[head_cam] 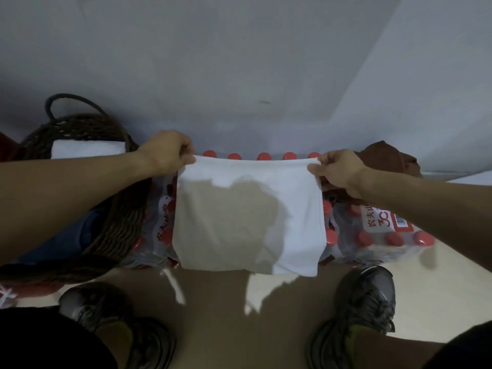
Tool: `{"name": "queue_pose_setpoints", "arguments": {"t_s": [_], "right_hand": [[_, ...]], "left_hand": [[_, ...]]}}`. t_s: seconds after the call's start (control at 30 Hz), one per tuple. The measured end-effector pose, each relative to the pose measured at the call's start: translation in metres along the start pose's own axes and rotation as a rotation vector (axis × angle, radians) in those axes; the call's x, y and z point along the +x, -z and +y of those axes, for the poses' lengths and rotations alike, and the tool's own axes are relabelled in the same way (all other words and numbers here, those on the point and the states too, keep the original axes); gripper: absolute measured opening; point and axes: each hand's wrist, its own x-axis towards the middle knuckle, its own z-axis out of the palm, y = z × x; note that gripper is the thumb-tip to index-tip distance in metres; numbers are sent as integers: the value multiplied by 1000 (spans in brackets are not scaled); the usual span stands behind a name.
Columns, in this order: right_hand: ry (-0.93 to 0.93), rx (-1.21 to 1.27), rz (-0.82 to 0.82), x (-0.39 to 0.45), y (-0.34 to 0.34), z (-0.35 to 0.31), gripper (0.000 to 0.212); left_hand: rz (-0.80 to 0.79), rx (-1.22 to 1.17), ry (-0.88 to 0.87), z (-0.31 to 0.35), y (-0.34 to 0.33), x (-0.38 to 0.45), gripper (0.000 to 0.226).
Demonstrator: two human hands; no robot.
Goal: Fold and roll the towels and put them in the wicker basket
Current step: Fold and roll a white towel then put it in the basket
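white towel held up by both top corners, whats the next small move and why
Probably lower the white towel flat onto the bottle packs to roll it. The left hand and right hand each pinch a top corner, it hangs already folded, and one rolled towel sits in the wicker basket.

A white towel [247, 217] hangs flat and folded from its two top corners, pinched at the left corner by the left hand [166, 151] and at the right corner by the right hand [336, 170]; its lower edge hangs free above the floor. The dark brown wicker basket [117, 222] sits to the left, looped handle at its far rim; a rolled white towel [87, 149] lies inside near that far rim.
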Motion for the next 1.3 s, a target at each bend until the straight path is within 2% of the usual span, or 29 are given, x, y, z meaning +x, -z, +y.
{"name": "queue_pose_setpoints", "arguments": {"t_s": [0.2,0.37,0.53,0.67,0.73,0.8,0.87,0.93,1.0,1.07,1.1,1.13,1.2,1.23,1.27,1.3], "right_hand": [[201,-290,107,23,-1,-1,27],[253,-434,164,33,-11,-7,34],[220,-594,178,25,-11,-18,49],[268,-673,129,3,1,-27,46],[248,-770,28,-15,11,-38,43],[212,-900,-106,-37,21,-48,34],[152,-962,-237,-61,28,-52,28],[73,-922,-361,-82,32,-47,25],[44,-909,-453,-99,29,-36,19],[8,-877,-470,-113,21,-18,19],[-46,-810,-469,-119,16,-6,19],[-118,-723,-466,-125,10,7,18],[-250,-560,-419,-138,-4,35,17],[-279,-483,-351,-144,-14,51,17],[-269,-395,-248,-149,-26,66,16],[-232,-280,-111,-156,-39,81,14]], "left_hand": [[91,-26,58,-4,-11,25,16],[106,-25,76,-3,-22,24,19],[108,-29,125,4,-21,13,30],[133,6,9,15,-3,-14,18],[44,117,-59,26,12,-32,12],[-149,235,-28,40,26,-50,17],[-366,244,77,53,33,-69,29],[-529,122,221,63,25,-92,38],[-603,45,340,69,12,-117,35],[-622,-44,503,68,-8,-142,26],[-588,-96,577,66,-21,-155,26],[-488,-98,581,61,-36,-166,28],[-102,-86,520,59,-69,-190,32],[98,-169,515,63,-84,-203,30],[230,-329,549,69,-96,-215,25],[283,-516,583,73,-105,-222,22]]}}
